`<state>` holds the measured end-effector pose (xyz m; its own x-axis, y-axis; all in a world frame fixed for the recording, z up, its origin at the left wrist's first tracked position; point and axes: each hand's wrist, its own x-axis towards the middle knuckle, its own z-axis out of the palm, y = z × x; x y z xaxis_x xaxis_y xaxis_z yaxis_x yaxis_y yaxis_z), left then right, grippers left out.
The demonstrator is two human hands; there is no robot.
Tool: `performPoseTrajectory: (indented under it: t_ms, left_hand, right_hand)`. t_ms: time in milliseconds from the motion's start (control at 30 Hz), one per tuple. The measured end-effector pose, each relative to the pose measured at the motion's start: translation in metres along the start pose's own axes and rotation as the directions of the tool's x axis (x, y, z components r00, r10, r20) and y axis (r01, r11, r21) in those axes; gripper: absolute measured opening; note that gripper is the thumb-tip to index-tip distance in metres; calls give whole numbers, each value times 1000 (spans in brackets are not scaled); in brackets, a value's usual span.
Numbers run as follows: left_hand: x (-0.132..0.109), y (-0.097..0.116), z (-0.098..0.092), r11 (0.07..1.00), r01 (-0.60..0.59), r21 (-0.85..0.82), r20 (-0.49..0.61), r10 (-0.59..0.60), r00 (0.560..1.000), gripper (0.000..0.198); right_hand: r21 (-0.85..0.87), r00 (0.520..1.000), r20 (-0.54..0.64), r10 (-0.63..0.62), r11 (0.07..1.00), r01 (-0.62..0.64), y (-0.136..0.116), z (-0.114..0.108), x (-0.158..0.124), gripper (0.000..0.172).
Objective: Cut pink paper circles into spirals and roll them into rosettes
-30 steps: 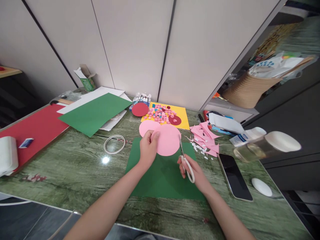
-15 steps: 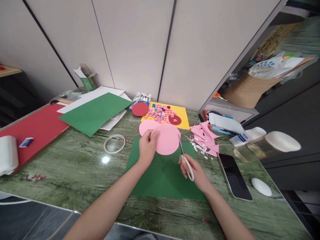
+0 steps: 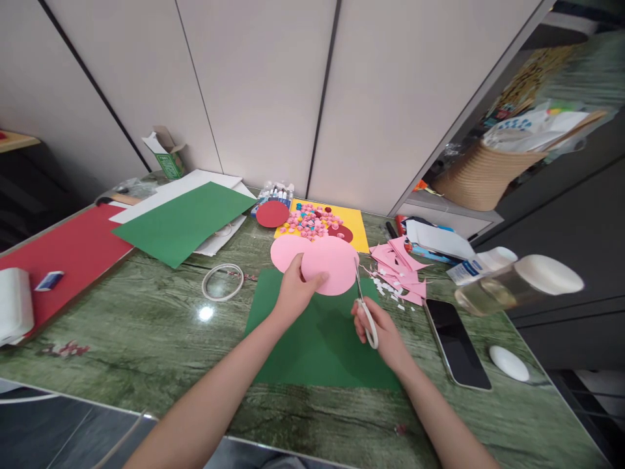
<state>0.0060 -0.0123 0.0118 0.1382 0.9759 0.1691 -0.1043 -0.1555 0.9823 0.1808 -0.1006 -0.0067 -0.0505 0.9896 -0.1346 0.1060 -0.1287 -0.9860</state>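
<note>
My left hand [image 3: 296,290] pinches a pink paper circle [image 3: 332,264] by its lower left edge, thumb on top. In my right hand [image 3: 378,326] is a pair of scissors [image 3: 372,329] with white handles; its blades meet the circle's right edge. Both are held above a green paper sheet [image 3: 327,355] on the table. Behind my left fingers lies another pink paper circle [image 3: 286,253]. Just beyond the scissors are pink paper scraps [image 3: 401,268] and small white bits [image 3: 388,290].
Small pink and coloured pieces [image 3: 312,221] cover a yellow sheet [image 3: 360,228] at the back, beside a red circle [image 3: 272,213]. A tape roll [image 3: 222,282] lies left. To the right are a phone [image 3: 458,344], a white mouse [image 3: 509,363] and a bottle [image 3: 517,286].
The held pink circle has shifted slightly right and up and turned a little. My left hand's grip now sits lower on its edge. The scissors have followed slightly to the right.
</note>
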Motion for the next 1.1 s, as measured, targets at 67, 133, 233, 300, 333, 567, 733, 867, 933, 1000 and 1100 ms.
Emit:
performPoseTrajectory:
  t_ms: [67,133,233,300,333,567,733,867,933,1000,1100]
  left_hand:
    - [-1,1,-1,995,-40,94,-2,40,999,37]
    - [-3,2,-1,992,-53,114,26,51,998,37]
    - [-5,4,-1,992,-55,112,66,48,997,34]
    - [-5,4,-1,991,-58,118,78,49,996,31]
    - [-6,4,-1,991,-59,118,81,50,995,30]
    - [-6,5,-1,989,-73,128,51,67,996,36]
    - [-4,3,-2,984,-105,141,14,104,994,36]
    - [-3,2,-3,985,-111,133,1,112,994,34]
    - [-3,2,-3,987,-103,124,-13,106,994,33]
    - [-3,3,-3,990,-93,110,-25,96,995,31]
    - [-2,3,-4,993,-80,90,-37,83,996,26]
  right_hand:
    - [8,1000,6,1,1000,-1,-1,0,-1,30]
    - [15,1000,7,1,1000,-1,-1,0,-1,30]
    - [23,1000,12,1,1000,-2,-2,0,-1,30]
    - [27,1000,20,0,1000,0,-2,0,-1,30]
    - [29,1000,25,-1,1000,1,-3,-1,-1,30]
    - [34,1000,25,5,999,-6,-4,-1,-1,30]
    - [40,999,38,2,999,-3,1,-2,1,28]
    - [28,999,38,7,1000,-8,3,-2,2,27]
    - [18,999,38,9,1000,-10,2,-2,1,27]
    - [8,999,39,7,1000,-7,0,-2,1,27]
    - [-4,999,39,9,1000,-9,0,-2,1,29]
